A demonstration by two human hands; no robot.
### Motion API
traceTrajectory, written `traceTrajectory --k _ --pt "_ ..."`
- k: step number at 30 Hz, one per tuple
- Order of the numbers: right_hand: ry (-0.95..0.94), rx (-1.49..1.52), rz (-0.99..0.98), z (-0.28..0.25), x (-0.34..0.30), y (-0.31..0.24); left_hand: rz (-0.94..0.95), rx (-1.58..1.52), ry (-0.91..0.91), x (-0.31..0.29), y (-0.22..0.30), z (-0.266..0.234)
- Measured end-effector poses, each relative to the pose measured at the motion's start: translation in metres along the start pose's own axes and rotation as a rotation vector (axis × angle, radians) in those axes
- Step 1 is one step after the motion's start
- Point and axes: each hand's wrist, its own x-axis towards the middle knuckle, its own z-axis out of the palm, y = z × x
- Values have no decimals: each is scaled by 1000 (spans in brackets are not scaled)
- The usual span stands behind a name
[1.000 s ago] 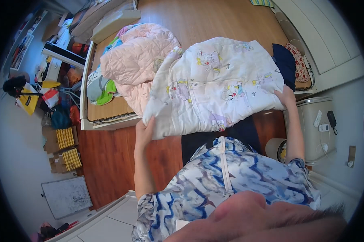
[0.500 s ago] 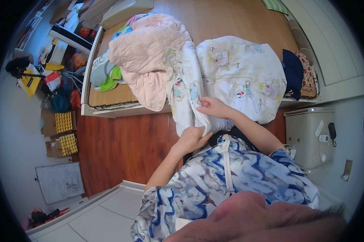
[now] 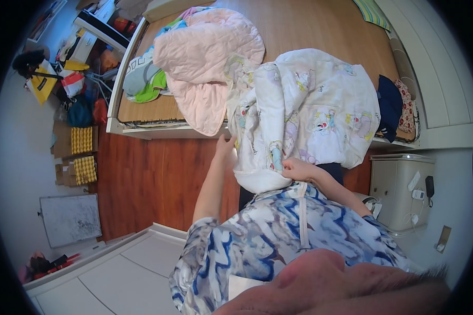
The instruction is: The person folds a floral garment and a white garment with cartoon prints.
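A white quilt (image 3: 346, 97) with cartoon animal prints is draped over the bed's front edge and hangs down to my lap. Its left part is folded over in a long thick band. My right hand (image 3: 298, 170) is closed on the white quilt near its lower end, pinching the cloth. At the quilt's left edge is my left hand (image 3: 226, 149), its fingers a little apart and no cloth visibly gripped. To the left, a pale pink quilted blanket (image 3: 199, 58) lies partly against the white quilt.
Grey and green cloth (image 3: 147, 86) sits at the bed's left end. Dark blue cloth (image 3: 388, 105) and a red floral piece (image 3: 406, 105) lie on the right. A beige cabinet (image 3: 399, 189) stands right of me. Yellow egg trays (image 3: 83, 142) and a whiteboard (image 3: 71, 218) are at left.
My left hand has left the quilt's lower end and moved up and left to its side edge. My right hand has moved down and right with the cloth. The folded band has widened.
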Motion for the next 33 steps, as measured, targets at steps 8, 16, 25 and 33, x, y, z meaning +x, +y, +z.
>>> traceTrajectory --k 8,16,25,33 --pt "133 -255 -116 -1 -8 3 -689 -932 -491 -5 16 50" --pt "204 -378 -157 -5 -4 -7 175 -662 57 -33 96 -23" --pt "98 -122 -443 -4 12 -18 -319 -1139 -633 -96 127 -34" --pt "-108 -295 -298 2 -1 -51 -175 -955 -691 -107 150 -10"
